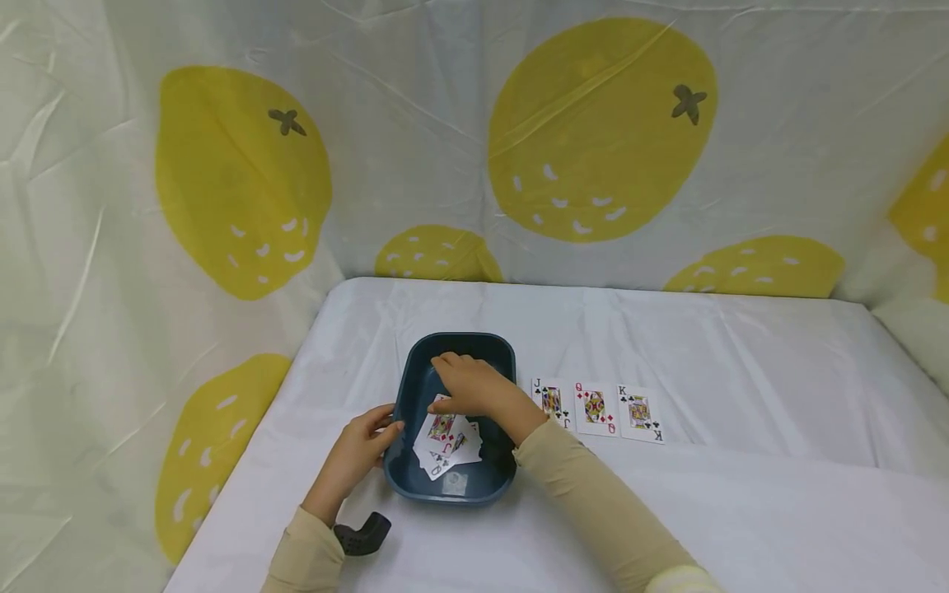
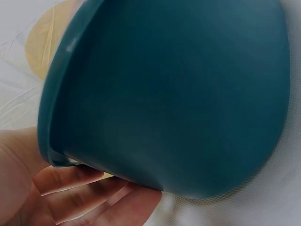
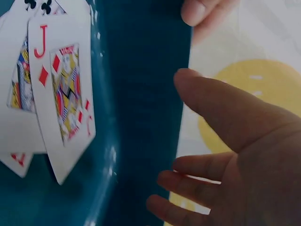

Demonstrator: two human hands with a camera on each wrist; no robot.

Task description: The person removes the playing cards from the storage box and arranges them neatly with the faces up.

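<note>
Right sleeve [image 1: 604,506] nearest. Left hand [image 1: 356,453] holds blue bin [image 1: 445,484]; right hand [image 1: 474,387] wide, empty, over it. Three cards [image 1: 596,409] lined up right; loose cards [image 1: 445,430] inside maybe still to do.

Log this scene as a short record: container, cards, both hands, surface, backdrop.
Container: dark blue-green, glossy, round-cornered rectangular tub, apparently plastic
Cards inside: loose, overlapping pile of white playing cards, red-printed jack of diamonds on top
Cards outside: face-up row right of the tub: jack of clubs, queen of diamonds, king of clubs
Left hand: grips the tub's left side
Right hand: over the tub, fingers extended, holding no card
Surface: white cloth
Backdrop: white fabric printed with yellow lemons
</note>
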